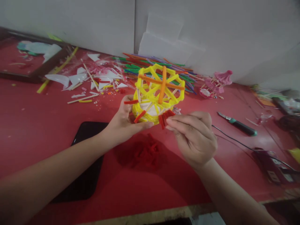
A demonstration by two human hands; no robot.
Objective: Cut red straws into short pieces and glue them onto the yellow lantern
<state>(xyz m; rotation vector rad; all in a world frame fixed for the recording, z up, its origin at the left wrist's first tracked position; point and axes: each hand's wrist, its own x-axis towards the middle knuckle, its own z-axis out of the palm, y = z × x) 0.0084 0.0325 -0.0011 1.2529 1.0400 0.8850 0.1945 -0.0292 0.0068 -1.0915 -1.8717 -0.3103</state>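
Note:
My left hand [125, 120] grips the round yellow frame [172, 99] low on its left side, thumb along the front of the base. Two orange strips [163, 84] cross over the frame's top, and thin sticks stand between top and base. Short red pieces [140, 116] stick out around the base. At the base's right front, my right hand [193, 134] pinches a red piece [170, 113] between thumb and fingers. Below the frame, a pile of short red pieces [150, 153] lies on the red table [131, 187].
Colored strips [187, 73] lie along the wall, with white scraps [79, 78] to their left. A pink model [217, 82] stands behind. A cutter knife [239, 124], a cable and a dark red box [269, 165] are at right. A black tablet-like slab [82, 184] lies under my left forearm.

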